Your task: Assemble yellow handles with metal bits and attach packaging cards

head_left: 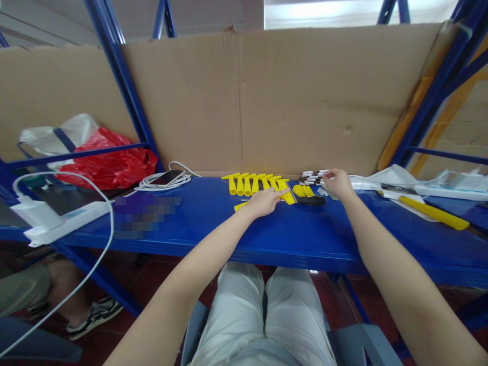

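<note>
My left hand (264, 202) rests on the blue tabletop, its fingers closed on a yellow plastic piece (288, 197). Just right of that piece lies a tool with a black handle (311, 201). Behind the left hand stands a row of several yellow T-shaped plastic pieces (240, 186). My right hand (338, 184) is over small silvery parts (323, 191), thumb and fingers pinched together; what they hold is too small to make out. Between the hands lie small yellow pieces (303, 191), with a stack of white-and-dark strips (312, 177) behind them. Another yellow piece (240, 206) shows partly beneath my left wrist.
A cardboard wall (297, 101) closes off the back of the blue table (206, 218). To the left are a coiled white cable (163, 181), a power strip (72, 221) and a red plastic bag (114, 160). A long yellow-handled tool (434, 212) lies right. Another person's leg shows lower left.
</note>
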The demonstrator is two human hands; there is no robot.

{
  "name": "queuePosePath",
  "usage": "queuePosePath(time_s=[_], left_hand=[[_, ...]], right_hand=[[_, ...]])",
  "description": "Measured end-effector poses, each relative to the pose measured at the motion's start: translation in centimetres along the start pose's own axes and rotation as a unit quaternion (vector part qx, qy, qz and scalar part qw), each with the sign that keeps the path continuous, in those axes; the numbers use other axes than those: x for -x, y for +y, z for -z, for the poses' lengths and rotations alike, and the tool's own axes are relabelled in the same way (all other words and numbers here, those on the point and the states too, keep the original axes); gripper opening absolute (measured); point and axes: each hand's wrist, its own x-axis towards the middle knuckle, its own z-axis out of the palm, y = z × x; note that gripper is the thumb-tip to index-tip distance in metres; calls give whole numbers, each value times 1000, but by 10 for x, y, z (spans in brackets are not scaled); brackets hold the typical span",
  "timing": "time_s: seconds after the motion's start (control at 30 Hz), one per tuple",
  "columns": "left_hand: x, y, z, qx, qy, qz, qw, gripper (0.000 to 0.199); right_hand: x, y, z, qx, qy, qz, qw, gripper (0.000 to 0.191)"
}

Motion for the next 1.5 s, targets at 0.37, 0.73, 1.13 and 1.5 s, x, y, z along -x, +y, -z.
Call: queuePosePath(time_s=[0.37,0.73,1.13,1.5], left_hand=[[0,-1,-1,27,7,6,1000,49],[0,-1,-1,25,-7,-4,1000,47],[0,0,-2,36,-4,-13,999,47],[-1,-1,-3,36,-7,-18,999,47]], right_hand=[[0,32,-8,224,-203,-14,953,36],[2,31,-7,253,-230,21,940,38],[5,27,-10,246,-204,21,947,24],[0,36,-16,202,-231,7,952,22]])
